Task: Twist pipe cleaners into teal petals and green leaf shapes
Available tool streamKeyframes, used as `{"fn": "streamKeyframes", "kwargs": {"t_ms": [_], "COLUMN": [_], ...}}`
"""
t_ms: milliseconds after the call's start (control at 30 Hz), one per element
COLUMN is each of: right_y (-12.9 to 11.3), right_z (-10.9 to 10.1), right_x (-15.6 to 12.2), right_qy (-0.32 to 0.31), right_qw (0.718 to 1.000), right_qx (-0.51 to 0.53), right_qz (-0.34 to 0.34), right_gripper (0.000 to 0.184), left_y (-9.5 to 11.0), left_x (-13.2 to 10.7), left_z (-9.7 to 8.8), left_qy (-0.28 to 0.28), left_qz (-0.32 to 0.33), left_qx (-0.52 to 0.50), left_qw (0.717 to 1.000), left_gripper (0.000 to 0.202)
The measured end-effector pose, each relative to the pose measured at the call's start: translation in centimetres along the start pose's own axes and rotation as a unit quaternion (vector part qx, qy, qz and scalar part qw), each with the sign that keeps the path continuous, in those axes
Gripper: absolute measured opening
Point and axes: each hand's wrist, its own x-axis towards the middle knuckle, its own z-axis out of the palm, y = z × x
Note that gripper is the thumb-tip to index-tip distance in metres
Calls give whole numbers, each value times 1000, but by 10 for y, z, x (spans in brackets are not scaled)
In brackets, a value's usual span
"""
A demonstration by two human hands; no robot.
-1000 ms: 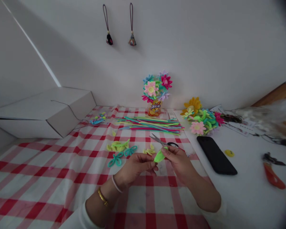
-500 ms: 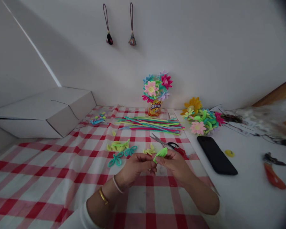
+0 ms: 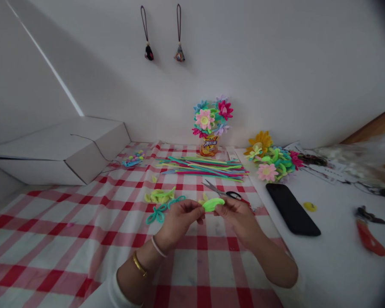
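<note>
A bright green pipe-cleaner leaf (image 3: pixel 213 205) is stretched level between my two hands above the checked cloth. My left hand (image 3: pixel 183 216) pinches its left end, and my right hand (image 3: pixel 239 216) grips its right end between thumb and fingers. Just beyond the hands lie yellow pipe-cleaner pieces (image 3: pixel 160 196) and teal looped pieces (image 3: pixel 156 214), the latter close to my left hand. Scissors (image 3: pixel 226 191) with black and red handles rest behind my right hand, partly covered by it. A few more yellow pieces are mostly hidden behind the leaf.
A bundle of coloured pipe cleaners (image 3: pixel 205 167) lies farther back, before a jar (image 3: pixel 209 146) of fuzzy flowers. On the right are more flowers (image 3: pixel 271 160), a black phone (image 3: pixel 291 208) and red-handled pliers (image 3: pixel 368 233). A white box (image 3: pixel 93 152) stands at left.
The green leaf has turned from upright and tilted to nearly level. My left hand has shifted slightly left and now holds its left end; my right hand has moved a little right.
</note>
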Motion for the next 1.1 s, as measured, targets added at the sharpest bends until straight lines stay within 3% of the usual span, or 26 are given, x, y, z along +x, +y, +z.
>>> {"fn": "streamKeyframes", "kwargs": {"t_ms": [233, 433, 700, 833, 1100], "right_y": [-1, -1, -3, -3, 3], "right_z": [1, 1, 1, 0, 2], "right_x": [1, 2, 1, 1, 1], "right_qy": [64, 49, 93, 84, 46], "right_qw": [997, 995, 995, 995, 981], "right_qx": [47, 85, 41, 51, 185], "right_qz": [-19, -7, -19, -6, 42], "right_gripper": [16, 10, 15, 14, 8], "left_y": [-5, -6, -8, -8, -11], "left_x": [-2, -1, -1, -1, -2], "left_z": [0, 1, 1, 1, -1], "left_qy": [22, 9, 8, 6, -36], "left_qz": [7, 19, 26, 24, 43], "left_qx": [50, 8, 24, 19, 20], "left_qw": [998, 1000, 999, 1000, 998], "left_gripper": [14, 18, 14, 18, 10]}}
